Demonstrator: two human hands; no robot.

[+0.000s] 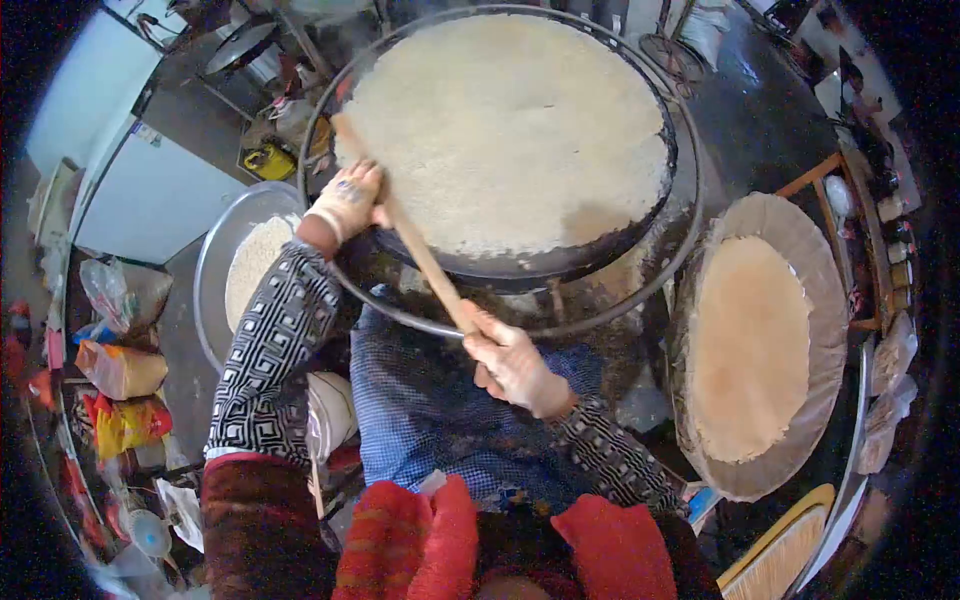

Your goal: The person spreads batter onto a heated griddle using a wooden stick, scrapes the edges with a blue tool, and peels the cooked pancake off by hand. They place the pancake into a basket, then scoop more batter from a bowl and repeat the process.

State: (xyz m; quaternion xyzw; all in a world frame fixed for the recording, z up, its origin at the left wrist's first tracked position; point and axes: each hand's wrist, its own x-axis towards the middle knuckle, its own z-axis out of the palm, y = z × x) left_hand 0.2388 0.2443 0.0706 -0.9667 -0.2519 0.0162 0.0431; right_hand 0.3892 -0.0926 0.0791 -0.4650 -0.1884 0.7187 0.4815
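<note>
A long wooden stick (420, 250) slants across the near left part of a large round griddle (600, 237). My left hand (350, 200), in a pale glove, is closed around its upper part near the griddle's left edge. Closer to my body, my right hand (512, 362) grips the lower end of the stick, just outside the metal ring (540, 332) around the griddle. A thin, pale sheet of batter or dough (510, 130) covers most of the griddle. The far end of the stick lies over the sheet's left edge.
At the left stands a metal basin (208, 285) with pale, grainy contents. On the right, a plastic-lined oval container (825, 330) holds a flat tan sheet (750, 345). Bags (122, 370) crowd the far left. A brush (785, 550) lies at the lower right.
</note>
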